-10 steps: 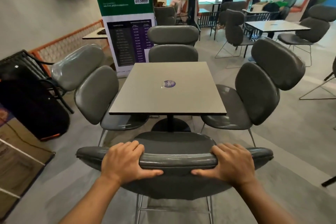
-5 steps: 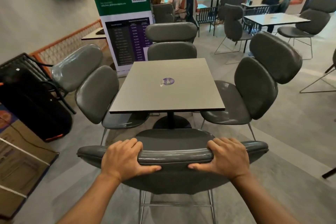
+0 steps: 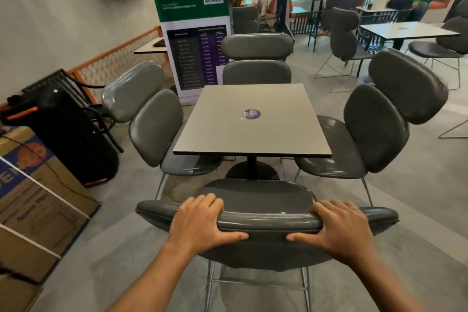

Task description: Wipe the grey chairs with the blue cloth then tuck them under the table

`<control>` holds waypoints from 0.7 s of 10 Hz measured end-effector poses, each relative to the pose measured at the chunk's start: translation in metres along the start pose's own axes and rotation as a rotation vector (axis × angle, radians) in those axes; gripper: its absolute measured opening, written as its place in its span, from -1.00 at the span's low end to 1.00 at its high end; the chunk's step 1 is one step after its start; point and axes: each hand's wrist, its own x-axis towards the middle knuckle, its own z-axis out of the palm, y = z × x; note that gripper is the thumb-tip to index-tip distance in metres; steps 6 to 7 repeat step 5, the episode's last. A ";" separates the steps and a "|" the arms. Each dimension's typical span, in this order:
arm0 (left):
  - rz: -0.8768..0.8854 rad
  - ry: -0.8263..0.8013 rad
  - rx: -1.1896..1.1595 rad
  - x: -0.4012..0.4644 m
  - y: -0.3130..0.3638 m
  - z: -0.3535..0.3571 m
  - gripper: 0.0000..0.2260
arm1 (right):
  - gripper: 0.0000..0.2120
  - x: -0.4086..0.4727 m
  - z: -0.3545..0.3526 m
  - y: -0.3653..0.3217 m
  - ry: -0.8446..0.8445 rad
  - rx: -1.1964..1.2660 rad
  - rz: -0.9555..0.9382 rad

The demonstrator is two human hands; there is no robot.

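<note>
Evidently tucking is in hand: left hand [image 3: 200,223] and right hand [image 3: 339,228] grip the near padded grey leatherette chair's [image 3: 266,220] top cushion, needing a straight push under the square grey table [image 3: 250,121].

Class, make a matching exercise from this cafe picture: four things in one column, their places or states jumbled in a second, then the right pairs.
Things
1. purple sticker
2. near chair
3. far chair
4. banner

Places or states
A. stands beyond the table's far left corner
B. gripped at the backrest by the left hand and right hand
C. lies on the tabletop
D. at the table's far edge

Pairs: 1-C, 2-B, 3-D, 4-A
</note>
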 end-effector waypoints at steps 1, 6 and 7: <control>-0.005 -0.141 -0.056 0.002 -0.005 -0.009 -0.24 | -0.14 0.001 -0.015 -0.010 -0.256 -0.039 0.072; -0.200 -0.195 -0.426 0.026 -0.139 -0.040 -0.55 | -0.23 0.119 -0.058 -0.173 -0.414 0.476 0.004; -0.200 -0.195 -0.426 0.026 -0.139 -0.040 -0.55 | -0.23 0.119 -0.058 -0.173 -0.414 0.476 0.004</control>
